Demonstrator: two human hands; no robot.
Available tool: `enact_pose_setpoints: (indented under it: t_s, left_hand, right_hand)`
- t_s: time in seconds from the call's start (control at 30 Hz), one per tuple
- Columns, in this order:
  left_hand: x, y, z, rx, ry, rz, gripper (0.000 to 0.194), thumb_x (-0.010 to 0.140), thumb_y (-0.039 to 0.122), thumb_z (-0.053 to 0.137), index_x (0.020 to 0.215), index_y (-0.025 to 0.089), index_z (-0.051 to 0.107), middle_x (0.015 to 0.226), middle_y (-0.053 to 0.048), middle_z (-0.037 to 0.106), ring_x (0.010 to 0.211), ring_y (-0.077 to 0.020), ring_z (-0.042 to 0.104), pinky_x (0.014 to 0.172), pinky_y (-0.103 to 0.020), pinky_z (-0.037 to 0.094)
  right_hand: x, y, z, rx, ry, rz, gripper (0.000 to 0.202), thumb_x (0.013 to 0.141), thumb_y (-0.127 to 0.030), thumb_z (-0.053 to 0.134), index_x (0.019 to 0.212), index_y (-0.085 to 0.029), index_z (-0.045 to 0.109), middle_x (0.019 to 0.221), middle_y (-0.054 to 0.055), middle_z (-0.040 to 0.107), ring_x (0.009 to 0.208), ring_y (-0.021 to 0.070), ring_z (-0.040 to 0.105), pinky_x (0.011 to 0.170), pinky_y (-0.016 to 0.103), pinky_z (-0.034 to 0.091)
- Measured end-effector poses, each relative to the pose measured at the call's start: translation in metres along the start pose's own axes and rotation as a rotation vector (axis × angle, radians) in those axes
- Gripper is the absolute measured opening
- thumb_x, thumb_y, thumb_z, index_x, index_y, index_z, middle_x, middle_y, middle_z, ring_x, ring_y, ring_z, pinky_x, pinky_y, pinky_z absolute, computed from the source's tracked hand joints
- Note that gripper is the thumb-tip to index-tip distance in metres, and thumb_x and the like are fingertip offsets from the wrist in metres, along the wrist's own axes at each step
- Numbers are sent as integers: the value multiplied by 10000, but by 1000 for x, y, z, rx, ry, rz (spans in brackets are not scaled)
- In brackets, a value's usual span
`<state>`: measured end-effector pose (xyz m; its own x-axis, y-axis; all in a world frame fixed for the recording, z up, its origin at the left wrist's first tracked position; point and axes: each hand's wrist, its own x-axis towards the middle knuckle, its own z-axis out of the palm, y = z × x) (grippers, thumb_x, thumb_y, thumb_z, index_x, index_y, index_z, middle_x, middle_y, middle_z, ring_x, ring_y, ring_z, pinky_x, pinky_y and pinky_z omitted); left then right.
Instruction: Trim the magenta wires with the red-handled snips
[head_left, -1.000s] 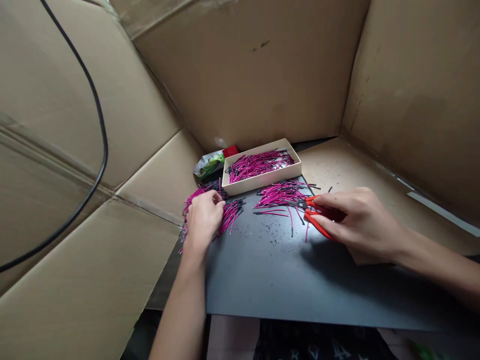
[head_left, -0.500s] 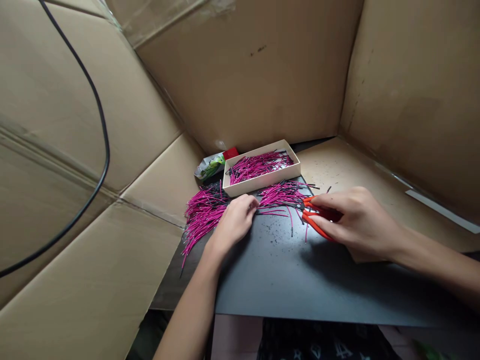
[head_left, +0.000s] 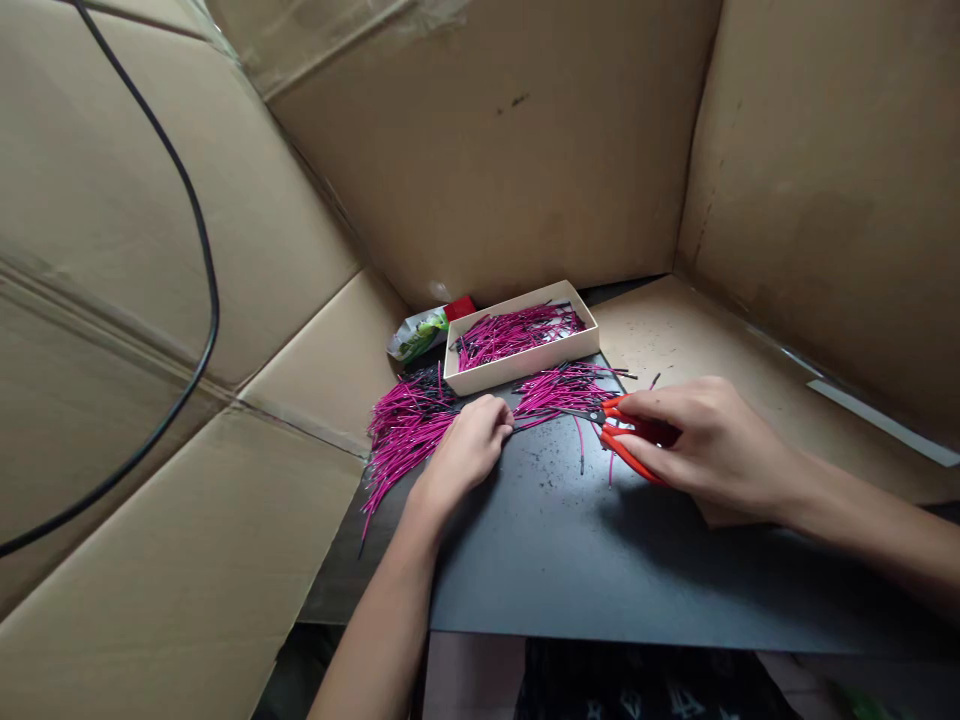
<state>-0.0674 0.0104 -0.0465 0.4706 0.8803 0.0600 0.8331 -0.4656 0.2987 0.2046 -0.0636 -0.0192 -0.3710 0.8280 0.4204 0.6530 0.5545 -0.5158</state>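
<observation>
My left hand [head_left: 478, 435] is closed in a pinch on a thin wire [head_left: 534, 422], which runs right toward the scissors. My right hand [head_left: 709, 435] grips the orange-red handles of the scissors [head_left: 630, 440]. Their dark blades point left at the wire's far end; whether they are closed on it is too small to tell. Left of my left hand lies a big pile of magenta wires with black ends [head_left: 409, 425]. Just beyond the blades is a smaller bunch of the same wires [head_left: 559, 388].
A cream cardboard box [head_left: 525, 366] holding more magenta wires stands behind the piles. Beside it is a green and white packet [head_left: 420, 335]. Dark scraps dot the grey tabletop [head_left: 540, 560]. Tall cardboard walls [head_left: 487, 170] surround it, and a black cable [head_left: 202, 240] hangs at left.
The wire at my left fingertips now slants up to the scissors' blades; earlier, pink wire lengths lay flat there. The scissors have shifted slightly left.
</observation>
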Motion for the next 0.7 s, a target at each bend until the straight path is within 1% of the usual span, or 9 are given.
enact_pose_setpoints:
  t_s: [0.13,0.27,0.33,0.4,0.53,0.6,0.7]
  left_hand:
    - [1,-2,0,1,-9,-23,47,799,130,581,788,174,571,842,-42,611,807,-197,560,709,-300,419]
    - [0,-2,-1,27,-11,-38,90,826,140,537,742,171,548,817,-49,606,777,-193,556,694,-301,413]
    - [-1,-1,-4,24,9,-45,117,844,148,505,732,171,532,800,-48,607,744,-184,552,668,-295,407]
    - [-2,2,-7,-16,44,-58,118,845,145,494,736,170,533,778,-40,617,713,-171,556,651,-286,403]
    - [-2,9,-13,-190,95,-105,82,819,146,514,756,168,563,666,2,611,605,-134,558,590,-252,403]
    - [-1,13,-15,-264,160,-102,60,796,133,520,774,167,564,667,9,606,591,-123,557,570,-239,407]
    - [0,17,-17,-312,281,-84,85,756,99,523,798,167,552,723,3,607,615,-115,556,566,-228,413]
  right_hand:
    - [0,0,1,-7,6,4,192,839,-258,547,690,-168,628,536,-15,513,492,92,386,508,260,270]
    - [0,1,0,1,-9,2,203,846,-264,539,692,-167,630,543,-9,523,496,96,397,511,264,278]
    - [0,1,0,-2,-6,3,206,850,-273,535,708,-167,640,545,-5,532,499,100,406,515,268,284]
    - [-1,1,0,-12,2,6,212,851,-284,536,713,-167,644,544,-2,536,501,103,413,517,270,288]
    - [-1,1,0,-27,8,12,223,850,-294,539,688,-170,628,536,-4,532,497,101,413,516,270,287]
    - [-1,0,0,-23,5,15,222,850,-293,538,686,-172,626,536,-6,530,493,99,406,512,270,282]
    - [0,0,0,-18,3,14,212,850,-291,537,703,-173,634,542,-7,530,492,98,398,508,269,275]
